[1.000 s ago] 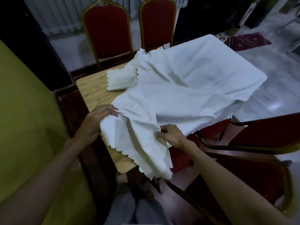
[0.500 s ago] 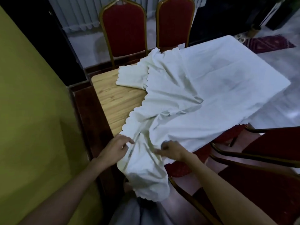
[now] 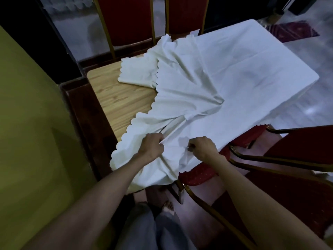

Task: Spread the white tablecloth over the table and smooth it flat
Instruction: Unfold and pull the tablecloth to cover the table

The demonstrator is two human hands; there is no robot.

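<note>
The white tablecloth (image 3: 234, 73) with a scalloped hem lies over the right part of the wooden table (image 3: 117, 98), flat at the far right and bunched into folds toward me. A folded-back flap rests near the far left edge. My left hand (image 3: 152, 146) is closed on a gathered fold at the near edge. My right hand (image 3: 202, 147) is fisted on the cloth a hand's width to the right. The near corner of the cloth hangs off the table below my hands. A strip of bare wood shows on the left.
Two red chairs with gold frames (image 3: 129, 20) stand at the far side. More red chairs (image 3: 297, 147) crowd the near right. A yellow-green wall (image 3: 27, 123) and a dark wooden ledge (image 3: 84, 112) run along the left. My legs (image 3: 153, 228) are below.
Both hands have closed on the cloth at the near edge and drawn it taut. The folds now run from the middle toward my hands, and the view has shifted closer.
</note>
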